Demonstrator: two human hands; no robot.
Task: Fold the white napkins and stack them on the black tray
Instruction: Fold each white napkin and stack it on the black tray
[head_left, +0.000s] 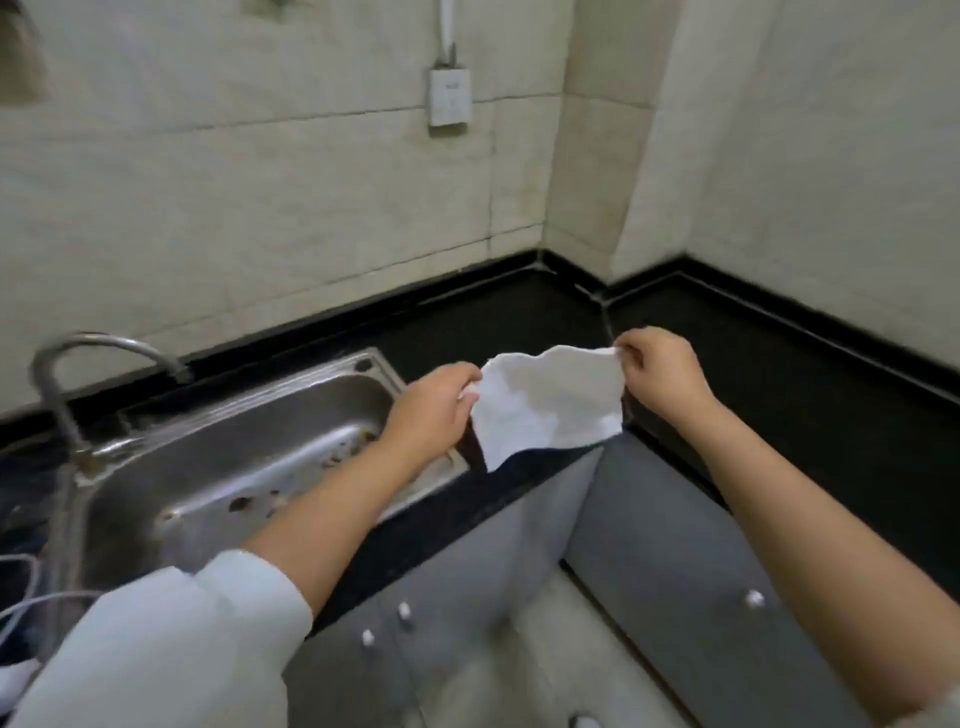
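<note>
Now the white napkin (548, 402) hangs in the air above the black bench (519, 317), crumpled and a little grey in the middle. Left hand (434, 410) pinches its left corner, right hand (657, 371) pinches its right corner, beside the steel sink (249, 447).

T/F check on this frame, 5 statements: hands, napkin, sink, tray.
1. Both hands hold the napkin. True: the left hand and the right hand each pinch an upper corner of the white napkin.
2. The napkin lies flat on the counter. False: it hangs in the air above the black counter.
3. A steel sink is on the left, with a faucet behind it. True.
4. The napkin is on a black tray. False: no tray is in view.
5. The faucet is running. False: no water shows.
</note>
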